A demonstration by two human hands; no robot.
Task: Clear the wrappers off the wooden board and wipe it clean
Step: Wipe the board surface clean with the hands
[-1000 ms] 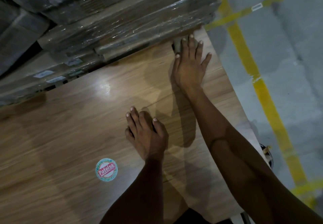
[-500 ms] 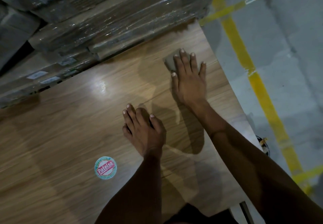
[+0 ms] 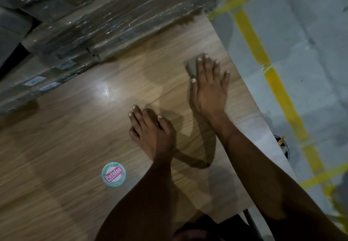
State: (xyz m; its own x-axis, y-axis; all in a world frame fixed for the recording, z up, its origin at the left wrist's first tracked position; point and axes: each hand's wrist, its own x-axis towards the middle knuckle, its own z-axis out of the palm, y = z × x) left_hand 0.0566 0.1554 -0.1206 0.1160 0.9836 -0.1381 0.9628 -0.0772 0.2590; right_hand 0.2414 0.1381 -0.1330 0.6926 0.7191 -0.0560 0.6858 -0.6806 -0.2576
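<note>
The wooden board (image 3: 75,146) fills most of the view, glossy with a light glare near its middle. My right hand (image 3: 209,86) lies flat with straight fingers on a small grey-green wiping cloth (image 3: 192,64) near the board's right edge; most of the cloth is hidden under the fingers. My left hand (image 3: 150,129) rests palm down on the board's middle, fingers together and straight. A round sticker (image 3: 113,174) with red lettering sits on the board below and left of my left hand. No loose wrappers show on the board.
Stacked packages wrapped in clear film (image 3: 105,20) lie along the board's far edge. To the right is grey floor (image 3: 310,71) with yellow tape lines (image 3: 263,56). A dark round object (image 3: 282,144) peeks out beside the board's right edge.
My right hand has slid the cloth back toward me from the board's far corner along the right edge. My left hand has stayed in place.
</note>
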